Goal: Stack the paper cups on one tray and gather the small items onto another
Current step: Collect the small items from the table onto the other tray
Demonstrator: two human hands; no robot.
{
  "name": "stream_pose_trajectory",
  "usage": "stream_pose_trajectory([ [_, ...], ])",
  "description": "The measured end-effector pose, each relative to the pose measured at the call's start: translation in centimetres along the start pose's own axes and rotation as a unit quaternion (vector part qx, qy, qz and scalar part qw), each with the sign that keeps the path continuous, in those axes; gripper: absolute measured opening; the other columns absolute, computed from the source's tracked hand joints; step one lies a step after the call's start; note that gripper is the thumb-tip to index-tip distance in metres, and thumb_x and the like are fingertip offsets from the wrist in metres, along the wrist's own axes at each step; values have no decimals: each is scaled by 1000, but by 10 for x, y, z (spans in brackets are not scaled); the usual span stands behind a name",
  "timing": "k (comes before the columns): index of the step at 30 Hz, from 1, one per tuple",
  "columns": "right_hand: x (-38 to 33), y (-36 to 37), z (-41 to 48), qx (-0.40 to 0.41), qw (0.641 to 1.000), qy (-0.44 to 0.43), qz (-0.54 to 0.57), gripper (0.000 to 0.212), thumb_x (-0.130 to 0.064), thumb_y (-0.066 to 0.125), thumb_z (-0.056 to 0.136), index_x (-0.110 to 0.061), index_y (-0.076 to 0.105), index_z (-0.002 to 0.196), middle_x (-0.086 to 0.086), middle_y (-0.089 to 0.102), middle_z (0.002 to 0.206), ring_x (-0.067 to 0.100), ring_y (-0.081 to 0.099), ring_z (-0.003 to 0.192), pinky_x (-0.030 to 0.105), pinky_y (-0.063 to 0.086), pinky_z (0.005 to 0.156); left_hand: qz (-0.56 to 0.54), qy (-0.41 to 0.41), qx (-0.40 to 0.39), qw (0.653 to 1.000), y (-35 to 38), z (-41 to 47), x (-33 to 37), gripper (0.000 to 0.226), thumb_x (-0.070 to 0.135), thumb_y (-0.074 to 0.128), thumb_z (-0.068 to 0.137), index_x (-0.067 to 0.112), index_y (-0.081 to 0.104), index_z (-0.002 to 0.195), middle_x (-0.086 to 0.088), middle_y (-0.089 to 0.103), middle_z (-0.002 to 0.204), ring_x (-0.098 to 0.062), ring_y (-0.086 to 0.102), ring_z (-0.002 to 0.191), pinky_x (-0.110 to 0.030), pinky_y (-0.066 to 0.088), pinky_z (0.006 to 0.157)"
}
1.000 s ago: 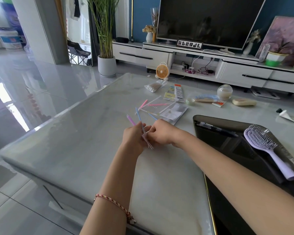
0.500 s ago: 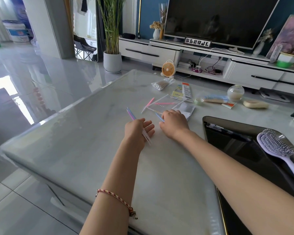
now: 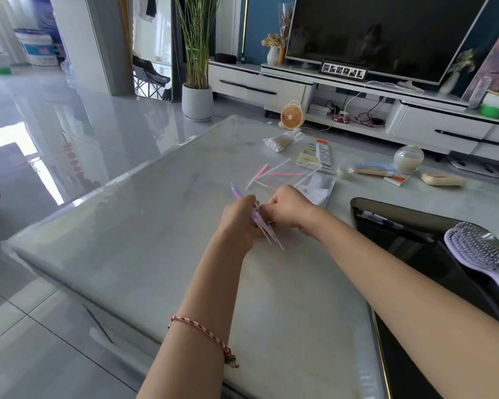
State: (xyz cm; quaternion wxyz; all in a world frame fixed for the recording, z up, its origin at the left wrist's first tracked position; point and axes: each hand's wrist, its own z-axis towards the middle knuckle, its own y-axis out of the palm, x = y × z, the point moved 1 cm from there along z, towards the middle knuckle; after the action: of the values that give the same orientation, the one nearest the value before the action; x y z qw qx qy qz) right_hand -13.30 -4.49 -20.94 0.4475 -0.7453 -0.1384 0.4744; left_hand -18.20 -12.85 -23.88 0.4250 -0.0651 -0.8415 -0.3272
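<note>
Both forearms reach forward over the tabletop (image 3: 156, 240) and the two hands meet near its middle. The left hand (image 3: 239, 220) has its fingers curled around a bundle of pastel sticks (image 3: 268, 233). The bundle lies slanted, with the coloured ends above the hand and the thin ends below it. The right hand (image 3: 288, 208) has curled fingers and its fingertips are at the bundle. If it pinches a stick, I cannot tell.

More loose sticks (image 3: 271, 171) lie on the tabletop just behind the hands. The dark tray (image 3: 355, 203) is to the right, beside the right forearm, and holds a hairbrush (image 3: 478, 251) and a pen (image 3: 386, 220). Bare tabletop lies to the left of the hands and towards the person. The left edge is well apart from the hands.
</note>
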Motion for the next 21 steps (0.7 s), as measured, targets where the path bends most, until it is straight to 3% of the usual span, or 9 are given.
stream_pose_trajectory([
  [2, -4, 3, -3, -16, 999, -33, 21, 30, -17, 57, 87, -5, 57, 60, 14, 57, 68, 22, 52, 66, 31, 44, 65, -16, -7, -3, 1000, 0, 2, 0, 18, 7, 39, 95, -5, 52, 101, -14, 51, 76, -23, 56, 60, -29, 52, 37],
  [4, -3, 0, -1, 16, 997, -42, 59, 15, -13, 57, 87, -8, 65, 74, 15, 66, 87, 25, 62, 82, 35, 50, 80, -43, -8, -5, 999, 0, 4, 1, 17, 3, 34, 97, -3, 50, 100, -17, 55, 81, -27, 58, 66, -34, 55, 46],
  [5, -1, -3, 2, 73, 996, -45, 23, 11, -12, 56, 87, -7, 66, 90, 15, 66, 102, 27, 63, 94, 34, 48, 86, -54, -11, -5, 998, 1, 4, 3, 18, 2, 31, 97, 0, 47, 91, -18, 55, 82, -28, 58, 68, -38, 55, 53],
  [7, 8, -8, 10, 134, 982, -48, -127, 34, -10, 49, 89, -7, 52, 123, 15, 51, 130, 31, 55, 114, 35, 43, 94, -64, -19, 1, 998, 2, 5, 4, 23, 2, 27, 98, 5, 42, 81, -19, 54, 83, -30, 57, 69, -43, 51, 70],
  [10, 19, -9, 19, 98, 952, -41, -288, 40, -10, 39, 94, -4, 39, 133, 16, 37, 141, 35, 50, 120, 37, 42, 91, -56, -26, 13, 998, 4, 3, 3, 26, 3, 25, 98, 5, 41, 78, -19, 54, 81, -30, 56, 69, -43, 45, 79],
  [16, 15, -9, 18, 107, 909, -70, -397, 33, -1, 36, 93, 1, 45, 124, 20, 43, 133, 37, 54, 115, 41, 44, 88, -45, -36, 1, 998, 10, -4, 3, 25, 2, 24, 98, 4, 42, 81, -19, 56, 78, -29, 58, 66, -41, 51, 63],
  [19, 20, -9, 6, 144, 886, -98, -430, 29, -1, 39, 92, 0, 49, 119, 18, 47, 126, 35, 57, 109, 39, 46, 81, -43, -32, 2, 999, 11, -9, 6, 25, 3, 26, 98, 5, 43, 79, -14, 63, 53, -22, 63, 44, -26, 52, 41],
  [21, 28, -10, -3, 170, 877, -120, -433, 24, -4, 45, 89, -2, 53, 112, 17, 52, 118, 34, 61, 102, 37, 46, 73, -40, -25, 13, 999, 12, -11, 10, 27, 3, 27, 98, 7, 44, 77, -7, 59, 37, -13, 54, 28, -16, 45, 33],
])
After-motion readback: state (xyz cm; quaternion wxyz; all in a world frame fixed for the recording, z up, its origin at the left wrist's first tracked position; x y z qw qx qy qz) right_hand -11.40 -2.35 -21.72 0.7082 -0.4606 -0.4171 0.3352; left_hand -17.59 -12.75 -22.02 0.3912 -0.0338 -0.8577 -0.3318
